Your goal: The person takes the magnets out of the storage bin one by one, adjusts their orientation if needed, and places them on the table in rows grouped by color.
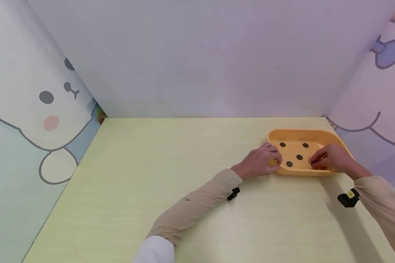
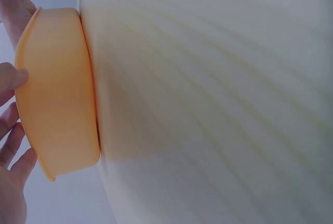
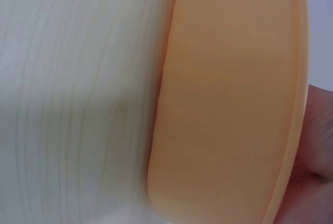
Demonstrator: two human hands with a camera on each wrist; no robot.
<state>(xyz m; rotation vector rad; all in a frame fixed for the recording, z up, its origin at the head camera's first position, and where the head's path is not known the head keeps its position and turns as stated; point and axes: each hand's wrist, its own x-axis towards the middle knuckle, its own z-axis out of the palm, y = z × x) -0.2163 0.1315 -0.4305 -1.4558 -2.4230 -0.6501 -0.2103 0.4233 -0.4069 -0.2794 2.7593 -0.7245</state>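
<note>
An orange plastic tray (image 1: 307, 172) with rounded corners sits at the right side of the table. On its floor lie several small dark round discs (image 1: 299, 157), spaced apart. My left hand (image 1: 260, 160) grips the tray's left rim; in the left wrist view its thumb and fingertips (image 2: 21, 76) rest along the rim of the tray (image 2: 57, 94). Reaching over the front right rim, my right hand (image 1: 335, 157) pinches a dark disc (image 1: 313, 163) close over the tray floor. The right wrist view shows the tray's outer wall (image 3: 229, 94), which hides the fingers.
The pale wood-grain table (image 1: 151, 157) extends left and in front of the tray. A plain whitish wall (image 1: 200, 62) stands behind it. Side panels with cartoon animals (image 1: 52, 109) close off left and right. Small dark wrist cameras (image 1: 348, 199) hang below both sleeves.
</note>
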